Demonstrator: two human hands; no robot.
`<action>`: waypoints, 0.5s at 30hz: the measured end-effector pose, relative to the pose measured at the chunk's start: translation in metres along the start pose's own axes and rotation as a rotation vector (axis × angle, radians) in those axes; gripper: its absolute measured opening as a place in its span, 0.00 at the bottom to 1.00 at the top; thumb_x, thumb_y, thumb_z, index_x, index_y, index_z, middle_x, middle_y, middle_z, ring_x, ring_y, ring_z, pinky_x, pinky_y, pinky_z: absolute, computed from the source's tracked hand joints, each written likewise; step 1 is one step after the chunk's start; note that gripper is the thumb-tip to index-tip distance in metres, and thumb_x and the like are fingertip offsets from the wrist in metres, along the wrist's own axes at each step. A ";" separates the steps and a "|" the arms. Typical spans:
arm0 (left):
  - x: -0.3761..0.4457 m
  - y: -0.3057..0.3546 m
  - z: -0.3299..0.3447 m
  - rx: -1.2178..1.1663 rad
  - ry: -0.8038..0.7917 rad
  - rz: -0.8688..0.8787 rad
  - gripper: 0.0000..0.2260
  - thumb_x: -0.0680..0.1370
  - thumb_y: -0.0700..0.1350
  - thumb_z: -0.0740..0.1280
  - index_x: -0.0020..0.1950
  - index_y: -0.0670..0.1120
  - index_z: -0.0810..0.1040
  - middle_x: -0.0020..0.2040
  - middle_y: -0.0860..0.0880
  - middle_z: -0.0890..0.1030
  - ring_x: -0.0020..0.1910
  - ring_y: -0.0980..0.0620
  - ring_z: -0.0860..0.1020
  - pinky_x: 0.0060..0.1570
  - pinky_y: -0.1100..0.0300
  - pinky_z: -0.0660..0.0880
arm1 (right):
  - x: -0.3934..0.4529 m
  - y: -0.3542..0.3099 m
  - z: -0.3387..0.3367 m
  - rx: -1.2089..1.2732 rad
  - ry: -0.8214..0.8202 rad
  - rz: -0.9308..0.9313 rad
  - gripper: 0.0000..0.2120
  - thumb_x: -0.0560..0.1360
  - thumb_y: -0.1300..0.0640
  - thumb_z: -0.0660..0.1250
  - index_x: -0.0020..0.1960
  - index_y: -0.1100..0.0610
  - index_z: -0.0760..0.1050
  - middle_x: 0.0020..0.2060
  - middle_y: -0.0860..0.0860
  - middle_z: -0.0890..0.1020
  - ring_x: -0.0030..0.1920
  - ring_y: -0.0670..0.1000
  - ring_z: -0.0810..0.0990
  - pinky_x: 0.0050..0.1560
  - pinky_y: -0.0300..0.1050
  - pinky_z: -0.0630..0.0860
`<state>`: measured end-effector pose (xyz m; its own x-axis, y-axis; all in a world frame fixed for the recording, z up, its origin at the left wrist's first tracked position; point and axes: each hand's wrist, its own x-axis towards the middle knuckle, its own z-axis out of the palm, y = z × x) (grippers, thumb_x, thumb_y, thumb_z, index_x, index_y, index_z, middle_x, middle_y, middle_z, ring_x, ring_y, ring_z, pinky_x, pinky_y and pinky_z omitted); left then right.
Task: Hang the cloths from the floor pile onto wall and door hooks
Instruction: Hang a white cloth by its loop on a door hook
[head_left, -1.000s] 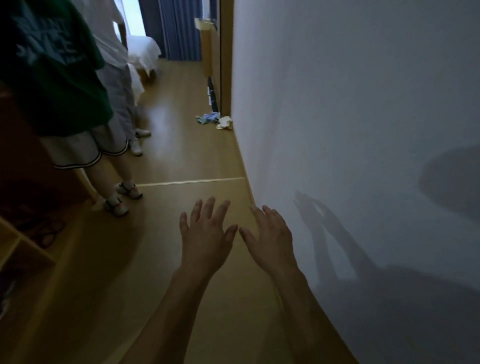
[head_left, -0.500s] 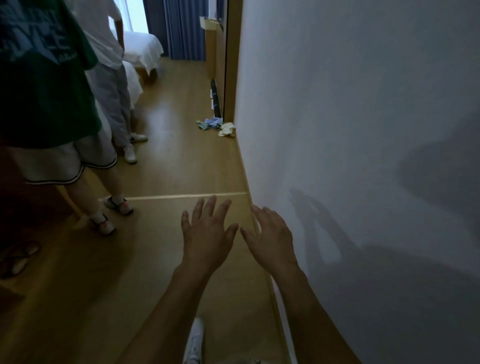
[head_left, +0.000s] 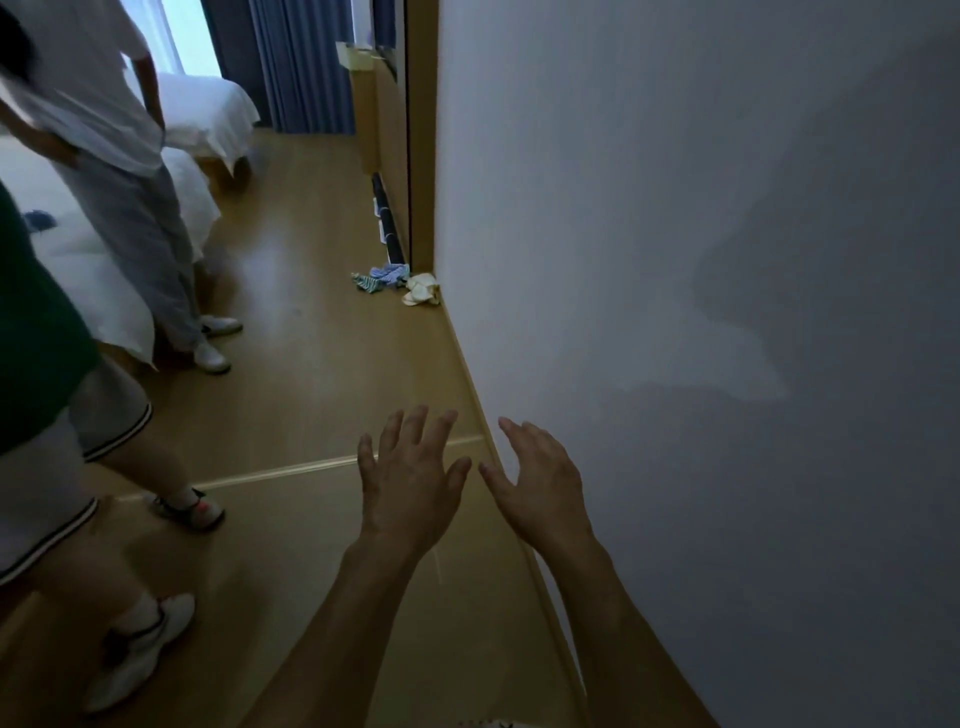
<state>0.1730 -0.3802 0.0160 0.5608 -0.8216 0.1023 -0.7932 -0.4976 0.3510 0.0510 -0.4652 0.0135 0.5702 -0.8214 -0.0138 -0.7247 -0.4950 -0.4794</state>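
Note:
A small pile of cloths lies on the wooden floor by the wall corner ahead: a blue-and-white striped cloth (head_left: 382, 276) and a cream cloth (head_left: 422, 290) beside it. My left hand (head_left: 413, 480) and my right hand (head_left: 537, 480) are stretched out in front of me, side by side, fingers spread and holding nothing. Both hands are well short of the pile. No hook is in view.
A plain white wall (head_left: 675, 260) runs along my right with a wooden skirting (head_left: 470, 374). Two people stand at the left, one in a green shirt (head_left: 36, 364), one in light clothes (head_left: 130, 208). A white bed (head_left: 208, 114) and blue curtains (head_left: 301, 67) are beyond.
I have moved forward along the corridor; the cloth pile is nearer and the person in green has slid further left. My hands stay outstretched and bare.

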 end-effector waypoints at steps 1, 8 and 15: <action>0.013 -0.006 0.002 -0.001 -0.002 -0.006 0.25 0.81 0.60 0.55 0.77 0.59 0.54 0.79 0.52 0.55 0.78 0.49 0.50 0.74 0.42 0.48 | 0.015 -0.004 0.004 0.006 -0.002 -0.002 0.29 0.78 0.38 0.56 0.76 0.45 0.56 0.76 0.48 0.60 0.76 0.51 0.56 0.75 0.53 0.56; 0.116 -0.045 0.014 0.023 0.024 -0.080 0.26 0.80 0.60 0.57 0.77 0.60 0.56 0.79 0.53 0.56 0.78 0.50 0.51 0.74 0.43 0.49 | 0.135 -0.026 0.034 0.026 -0.050 -0.055 0.29 0.79 0.38 0.56 0.76 0.46 0.56 0.76 0.49 0.61 0.76 0.51 0.58 0.75 0.52 0.58; 0.253 -0.068 0.016 0.042 0.040 -0.189 0.25 0.80 0.60 0.56 0.77 0.60 0.55 0.79 0.52 0.55 0.78 0.49 0.51 0.74 0.43 0.50 | 0.287 -0.048 0.042 0.068 -0.093 -0.162 0.29 0.79 0.41 0.58 0.76 0.47 0.57 0.75 0.49 0.63 0.75 0.51 0.59 0.74 0.49 0.58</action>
<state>0.3651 -0.5581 0.0032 0.7087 -0.7015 0.0753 -0.6819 -0.6536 0.3285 0.2658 -0.6656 -0.0047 0.7130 -0.7011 -0.0113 -0.5944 -0.5958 -0.5401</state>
